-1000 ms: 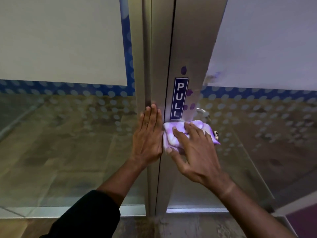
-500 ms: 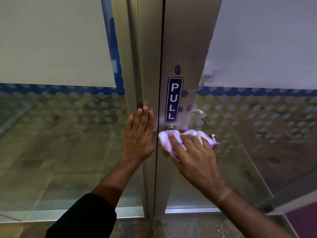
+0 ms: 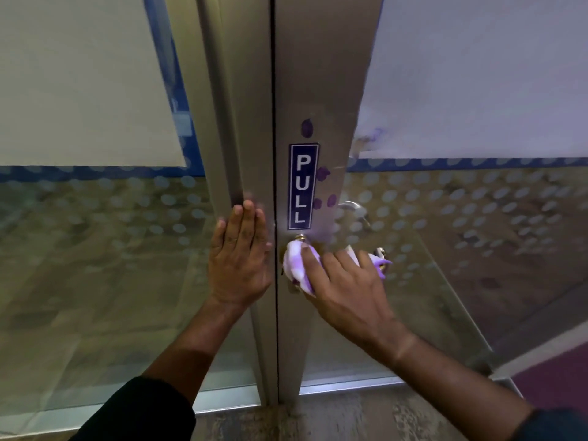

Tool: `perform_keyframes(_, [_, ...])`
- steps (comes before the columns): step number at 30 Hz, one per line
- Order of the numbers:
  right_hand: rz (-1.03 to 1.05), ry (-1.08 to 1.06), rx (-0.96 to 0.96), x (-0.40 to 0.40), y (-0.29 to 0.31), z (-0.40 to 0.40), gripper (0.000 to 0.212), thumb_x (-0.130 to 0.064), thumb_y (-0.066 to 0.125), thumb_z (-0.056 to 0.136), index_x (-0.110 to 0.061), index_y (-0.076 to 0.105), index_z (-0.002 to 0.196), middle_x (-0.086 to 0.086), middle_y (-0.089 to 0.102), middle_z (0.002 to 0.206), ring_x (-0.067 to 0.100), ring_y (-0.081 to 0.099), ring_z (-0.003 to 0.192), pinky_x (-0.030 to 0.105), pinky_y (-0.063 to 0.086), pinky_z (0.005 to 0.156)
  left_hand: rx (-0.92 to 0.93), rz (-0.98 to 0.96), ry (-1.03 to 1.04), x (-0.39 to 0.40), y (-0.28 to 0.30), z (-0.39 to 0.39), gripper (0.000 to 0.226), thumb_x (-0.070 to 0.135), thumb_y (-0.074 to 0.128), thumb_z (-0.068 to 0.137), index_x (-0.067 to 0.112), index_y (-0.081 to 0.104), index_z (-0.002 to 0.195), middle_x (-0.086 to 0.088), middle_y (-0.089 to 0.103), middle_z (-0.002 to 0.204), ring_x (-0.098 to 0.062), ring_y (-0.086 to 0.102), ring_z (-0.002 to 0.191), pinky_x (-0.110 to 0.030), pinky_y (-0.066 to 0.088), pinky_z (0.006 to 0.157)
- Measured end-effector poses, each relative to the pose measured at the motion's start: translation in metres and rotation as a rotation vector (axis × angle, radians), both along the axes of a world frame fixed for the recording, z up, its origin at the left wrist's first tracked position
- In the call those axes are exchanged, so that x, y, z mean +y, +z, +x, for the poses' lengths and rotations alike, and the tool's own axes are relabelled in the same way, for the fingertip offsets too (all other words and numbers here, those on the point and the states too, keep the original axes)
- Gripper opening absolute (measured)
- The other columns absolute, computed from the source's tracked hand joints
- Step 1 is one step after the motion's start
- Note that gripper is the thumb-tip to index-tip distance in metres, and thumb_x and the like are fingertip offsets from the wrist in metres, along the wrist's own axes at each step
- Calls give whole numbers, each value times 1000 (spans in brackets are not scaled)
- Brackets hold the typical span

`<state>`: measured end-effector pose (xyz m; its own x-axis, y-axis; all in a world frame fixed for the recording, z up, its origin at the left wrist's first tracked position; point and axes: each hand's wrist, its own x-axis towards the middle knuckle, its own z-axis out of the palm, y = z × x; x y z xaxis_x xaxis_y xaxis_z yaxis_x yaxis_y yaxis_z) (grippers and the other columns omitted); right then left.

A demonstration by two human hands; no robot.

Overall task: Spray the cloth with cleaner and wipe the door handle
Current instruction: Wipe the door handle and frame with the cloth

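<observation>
Right hand (image 3: 343, 281), fingers curled, presses the soft, limp cloth (image 3: 297, 265) around the door handle (image 3: 380, 253) below the PULL sign (image 3: 302, 186); bunched, it should conform readily to the rigid, likely slick metal. Left hand (image 3: 240, 259), fingers straight and together, braces the adjoining door frame (image 3: 241, 122).

White-and-purple cloth (image 3: 297, 264); blue PULL sign (image 3: 303, 186) with white letters.
</observation>
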<state>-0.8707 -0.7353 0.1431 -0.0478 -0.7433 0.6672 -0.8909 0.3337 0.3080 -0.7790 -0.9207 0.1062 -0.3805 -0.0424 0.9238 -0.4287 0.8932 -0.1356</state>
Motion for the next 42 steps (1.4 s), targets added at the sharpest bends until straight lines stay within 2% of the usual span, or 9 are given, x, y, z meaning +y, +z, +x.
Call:
perform_keyframes(5, [104,166,85,14,1,-28,34,-14,51,94,-2,63,124,9,56,76,30,49,66,41,39,63,18,-24,14,0,-1,0,61,22,27,104,7,2,157,-8,-9,166,-20,-4,154,-37,-2,126])
perform_keyframes(10, [196,299,8,30,4,-58,23,-11,57,93,-1,67,111,10,58,76,31,50,65,42,44,60,7,-30,16,-1,0,0,64,22,29,102,8,-2,157,-7,-13,166,-19,-8,154,-36,-4,125])
perform_keyframes(15, [271,411,-19,40,8,-83,26,-10,53,96,2,63,117,15,64,90,35,58,76,47,49,72,13,-36,16,-2,0,0,64,21,28,102,7,-2,157,-7,-13,166,-20,-9,154,-37,-5,125])
perform_keyframes(21, [344,501,-36,46,13,-102,30,-11,47,99,-4,46,128,13,67,100,35,61,94,49,48,85,4,-37,14,-3,0,-1,63,24,26,103,8,-5,156,-7,-15,165,-19,-10,153,-37,-5,125])
perform_keyframes(24, [387,499,-50,49,15,-109,31,-13,38,103,-4,45,132,12,66,105,32,60,99,53,46,95,5,-40,17,-2,1,-1,64,23,26,103,8,-5,156,-7,-16,165,-19,-11,153,-36,-6,125])
perform_keyframes(27, [435,492,-76,51,17,-112,34,-13,38,103,-2,51,133,12,66,110,31,59,103,55,43,102,8,-40,17,-2,1,-1,64,23,26,102,8,-5,156,-7,-16,165,-19,-11,153,-37,-6,125])
perform_keyframes(31, [485,494,-116,54,25,-112,37,-16,35,106,1,55,132,14,65,120,33,59,111,46,47,98,5,-38,18,-1,2,-1,63,23,24,103,8,-6,156,-7,-17,165,-19,-12,153,-36,-6,125])
perform_keyframes(33, [494,486,-142,54,28,-110,38,-18,40,104,1,57,131,14,64,123,33,59,113,45,49,97,4,-35,20,-1,3,-1,63,23,25,103,8,-6,156,-7,-16,165,-19,-11,153,-37,-6,125])
perform_keyframes(42, [501,457,-215,56,37,-109,34,-17,42,101,-2,62,123,12,64,117,31,62,104,44,51,88,3,-30,16,0,2,0,65,23,26,102,8,-4,156,-6,-16,165,-19,-11,153,-37,-6,125])
